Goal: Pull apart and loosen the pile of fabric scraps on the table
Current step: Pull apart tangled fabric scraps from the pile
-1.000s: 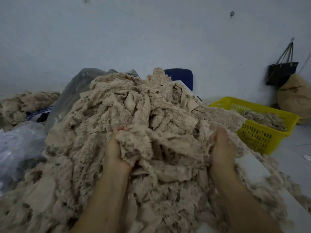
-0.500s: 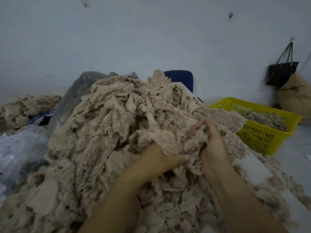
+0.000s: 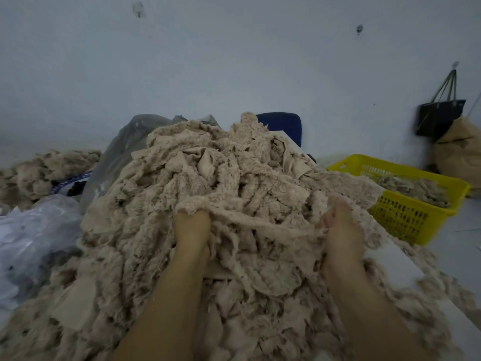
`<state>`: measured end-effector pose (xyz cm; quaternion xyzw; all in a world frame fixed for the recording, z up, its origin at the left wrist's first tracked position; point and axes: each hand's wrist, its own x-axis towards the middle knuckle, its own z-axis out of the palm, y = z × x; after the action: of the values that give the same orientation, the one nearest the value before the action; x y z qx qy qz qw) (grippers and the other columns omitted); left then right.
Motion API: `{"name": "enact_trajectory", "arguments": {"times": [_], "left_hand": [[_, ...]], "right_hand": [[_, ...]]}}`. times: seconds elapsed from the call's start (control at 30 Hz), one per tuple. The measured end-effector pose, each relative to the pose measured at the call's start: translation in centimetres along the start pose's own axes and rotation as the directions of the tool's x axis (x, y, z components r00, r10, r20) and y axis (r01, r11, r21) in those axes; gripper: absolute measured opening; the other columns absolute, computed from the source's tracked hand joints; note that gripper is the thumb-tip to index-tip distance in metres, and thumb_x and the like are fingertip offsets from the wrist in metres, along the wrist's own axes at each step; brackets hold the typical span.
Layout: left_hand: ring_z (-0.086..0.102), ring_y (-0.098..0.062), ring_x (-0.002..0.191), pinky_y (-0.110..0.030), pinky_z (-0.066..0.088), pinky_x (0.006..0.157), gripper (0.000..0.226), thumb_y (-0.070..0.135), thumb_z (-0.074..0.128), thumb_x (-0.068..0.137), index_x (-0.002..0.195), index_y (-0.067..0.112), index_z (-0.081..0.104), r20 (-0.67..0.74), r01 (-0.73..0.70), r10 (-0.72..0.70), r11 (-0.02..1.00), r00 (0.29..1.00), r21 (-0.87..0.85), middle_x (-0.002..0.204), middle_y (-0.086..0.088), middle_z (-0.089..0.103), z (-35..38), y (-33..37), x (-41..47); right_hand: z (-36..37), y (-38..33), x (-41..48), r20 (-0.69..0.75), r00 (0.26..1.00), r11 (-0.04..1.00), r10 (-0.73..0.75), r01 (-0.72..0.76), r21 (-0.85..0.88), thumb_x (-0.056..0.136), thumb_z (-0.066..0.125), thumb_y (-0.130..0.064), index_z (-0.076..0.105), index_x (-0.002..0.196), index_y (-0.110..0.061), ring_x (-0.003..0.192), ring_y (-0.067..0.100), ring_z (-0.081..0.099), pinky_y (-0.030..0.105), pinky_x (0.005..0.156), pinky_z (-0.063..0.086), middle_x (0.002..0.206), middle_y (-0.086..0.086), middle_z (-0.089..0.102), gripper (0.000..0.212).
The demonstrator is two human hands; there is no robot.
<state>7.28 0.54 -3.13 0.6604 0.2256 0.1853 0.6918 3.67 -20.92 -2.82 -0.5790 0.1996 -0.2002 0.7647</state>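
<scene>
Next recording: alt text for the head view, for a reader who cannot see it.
A person's left hand and right hand dig into a tall pile of beige fabric scraps, a strip stretched between them. A yellow basket with more scraps sits right; plastic bags lie left.
</scene>
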Motion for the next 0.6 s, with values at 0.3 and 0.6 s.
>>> {"name": "enact_trajectory", "arguments": {"times": [0.3,0.6], "left_hand": [[0.057,-0.028,0.053,-0.033,0.055,0.051,0.021,0.021,0.052,0.097,0.106,0.014,0.07,0.163,0.164,-0.123,0.949,0.979,-0.271,0.058,-0.009,0.064,-0.9,2.0,-0.9],[0.067,-0.005,0.053,-0.015,0.052,0.051,0.043,0.023,0.046,0.101,0.071,0.015,0.075,0.86,0.091,-0.074,0.995,0.505,0.032,0.058,-0.001,0.069,-2.3,4.8,-7.8]], "right_hand": [[-0.1,1.1,0.7,0.54,0.835,0.626,0.105,0.366,-0.688,0.092,0.046,-0.064,0.056,0.103,-0.033,0.084,0.008,0.054,0.028,0.067,0.04,0.098,-0.013,0.05,0.035],[5.9,-0.4,-0.9,0.695,0.704,0.882,0.144,0.227,-0.413,0.091,0.049,-0.061,0.052,0.137,-0.022,0.124,0.025,0.05,0.04,0.104,0.043,0.138,0.003,0.053,0.061]]}}
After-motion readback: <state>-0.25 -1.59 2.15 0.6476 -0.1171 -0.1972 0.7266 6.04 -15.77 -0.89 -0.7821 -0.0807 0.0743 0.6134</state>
